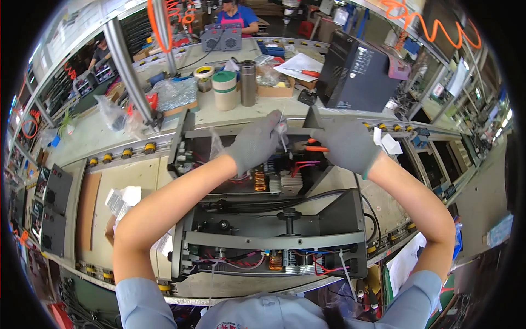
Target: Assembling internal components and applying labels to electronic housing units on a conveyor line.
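My left hand [255,143], in a grey glove, is closed on a thin white strip [283,143] that looks like a cable tie. My right hand [350,143], gloved alike, grips orange-handled pliers [316,147], whose dark jaws point toward the strip. Both hands are over the farther open black metal chassis [189,159]. Inside it are a copper coil [259,180], a silver heat sink [289,185] and coloured wires. A second open chassis [274,241] lies nearer to me, with a similar coil, wires and white ties. My hands hide part of the farther chassis.
Roller rails with yellow wheels [149,147] flank the work. On the far bench stand a green-lidded container [224,90], a steel flask [248,85], tape rolls [204,78] and a large black machine case [359,77]. A co-worker [238,19] is beyond. Orange coiled hoses [433,33] hang overhead.
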A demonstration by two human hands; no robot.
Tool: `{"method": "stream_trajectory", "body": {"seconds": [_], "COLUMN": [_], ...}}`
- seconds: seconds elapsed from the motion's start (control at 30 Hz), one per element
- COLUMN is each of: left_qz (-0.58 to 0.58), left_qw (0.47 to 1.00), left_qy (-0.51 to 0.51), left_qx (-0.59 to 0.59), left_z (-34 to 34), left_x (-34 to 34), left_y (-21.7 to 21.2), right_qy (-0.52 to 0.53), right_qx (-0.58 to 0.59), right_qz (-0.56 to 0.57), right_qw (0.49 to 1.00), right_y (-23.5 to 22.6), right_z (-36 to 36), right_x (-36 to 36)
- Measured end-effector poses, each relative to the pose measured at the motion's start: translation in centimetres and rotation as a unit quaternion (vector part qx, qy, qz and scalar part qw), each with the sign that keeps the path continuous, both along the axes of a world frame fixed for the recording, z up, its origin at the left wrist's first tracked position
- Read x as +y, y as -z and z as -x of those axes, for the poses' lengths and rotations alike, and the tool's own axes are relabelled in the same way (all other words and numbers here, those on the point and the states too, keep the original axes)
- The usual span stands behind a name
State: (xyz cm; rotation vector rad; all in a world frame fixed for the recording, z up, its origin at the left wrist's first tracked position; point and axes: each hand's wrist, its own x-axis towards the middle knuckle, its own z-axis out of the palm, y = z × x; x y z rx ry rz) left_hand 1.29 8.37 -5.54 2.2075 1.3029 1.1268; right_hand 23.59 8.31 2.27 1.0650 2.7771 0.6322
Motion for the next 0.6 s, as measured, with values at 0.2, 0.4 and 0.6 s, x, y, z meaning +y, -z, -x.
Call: {"method": "stream_trajectory", "body": {"seconds": [0.2,0.4,0.6], "left_qz": [0.17,0.102,0.197], "left_qw": [0.983,0.908,0.855], "left_qy": [0.072,0.029,0.053], "left_qx": [-0.026,0.406,0.477], "left_z": [5.6,9.4,9.5], "left_x": [-2.6,-7.0,-5.4], "left_y": [-8.1,-5.2,-2.6], "right_qy": [-0.1,-0.158,-0.133], "right_qx": [0.077,0.044,0.036], "right_qz": [-0.017,-0.099,-0.056], "right_qw": [0.992,0.981,0.989], "right_y": [-0.1,4.1,5.8], "right_z": [3.2,9.4,12.0], "right_x": [-3.0,-2.0,-2.5]}}
